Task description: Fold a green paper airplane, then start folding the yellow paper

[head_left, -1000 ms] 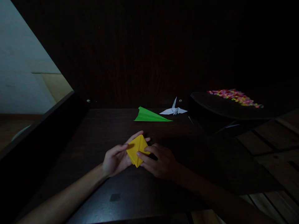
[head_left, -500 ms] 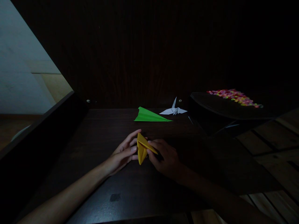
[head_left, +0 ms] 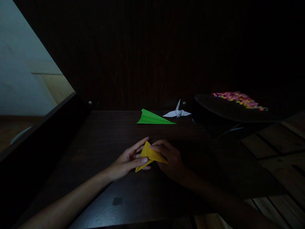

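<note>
A folded piece of yellow paper (head_left: 154, 155) is held between both hands above the dark table. My left hand (head_left: 128, 163) grips its left side, the thumb lying across the front and the fingers behind. My right hand (head_left: 168, 157) pinches it from the right near the top, with part of its fingers in shadow. Beyond the hands lies a green paper plane (head_left: 153, 118), its point to the right. Just past that point a white paper crane (head_left: 177, 113) rests near the back panel.
The dark wooden table (head_left: 105, 127) has a raised side board (head_left: 47, 119) on the left and a tall panel (head_left: 133, 57) behind. At the right, a dark rounded shelf (head_left: 214, 106) bears a heap of small colourful pieces (head_left: 240, 98). Wooden slats (head_left: 281, 168) show at lower right.
The yellow paper has been turned, so a broad flat face now shows where an open fold showed before. My left thumb has shifted right across it.
</note>
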The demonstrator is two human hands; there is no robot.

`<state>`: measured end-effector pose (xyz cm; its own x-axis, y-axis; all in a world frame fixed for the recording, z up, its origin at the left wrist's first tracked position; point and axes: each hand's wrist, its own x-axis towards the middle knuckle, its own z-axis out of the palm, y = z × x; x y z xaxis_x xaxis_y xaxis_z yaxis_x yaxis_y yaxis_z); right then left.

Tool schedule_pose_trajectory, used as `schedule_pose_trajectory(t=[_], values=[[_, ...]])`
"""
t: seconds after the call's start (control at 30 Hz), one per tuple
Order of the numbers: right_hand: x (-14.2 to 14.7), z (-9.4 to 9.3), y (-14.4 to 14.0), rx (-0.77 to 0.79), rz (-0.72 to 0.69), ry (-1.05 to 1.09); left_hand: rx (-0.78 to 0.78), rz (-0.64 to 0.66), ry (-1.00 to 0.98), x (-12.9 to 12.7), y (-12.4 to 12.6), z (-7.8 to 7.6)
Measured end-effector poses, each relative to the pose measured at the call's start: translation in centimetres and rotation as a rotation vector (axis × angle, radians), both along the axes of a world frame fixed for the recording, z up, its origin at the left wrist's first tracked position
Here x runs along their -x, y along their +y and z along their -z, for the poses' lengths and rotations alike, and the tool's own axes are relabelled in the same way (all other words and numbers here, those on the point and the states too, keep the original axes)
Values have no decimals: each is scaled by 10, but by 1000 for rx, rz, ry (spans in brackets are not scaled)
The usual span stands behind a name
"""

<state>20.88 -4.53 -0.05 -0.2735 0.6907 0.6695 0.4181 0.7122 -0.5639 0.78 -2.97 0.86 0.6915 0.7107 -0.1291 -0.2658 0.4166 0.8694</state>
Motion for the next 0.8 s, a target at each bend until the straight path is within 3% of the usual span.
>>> schedule_pose_trajectory(t=[0.17, 0.33, 0.53, 0.8], values=[[-3, -2, 3, 116, -45, 74, -41, -31, 34, -2, 1, -1], [-9, -9, 5, 273, -182, 111, -136, -120, 118, -2, 4, -2], [-11, 0, 9, 528, -262, 243, -194, -189, 248, -1, 5, 0], [-5, 3, 11, 640, -290, 391, -308, -261, 266, 0, 4, -8]])
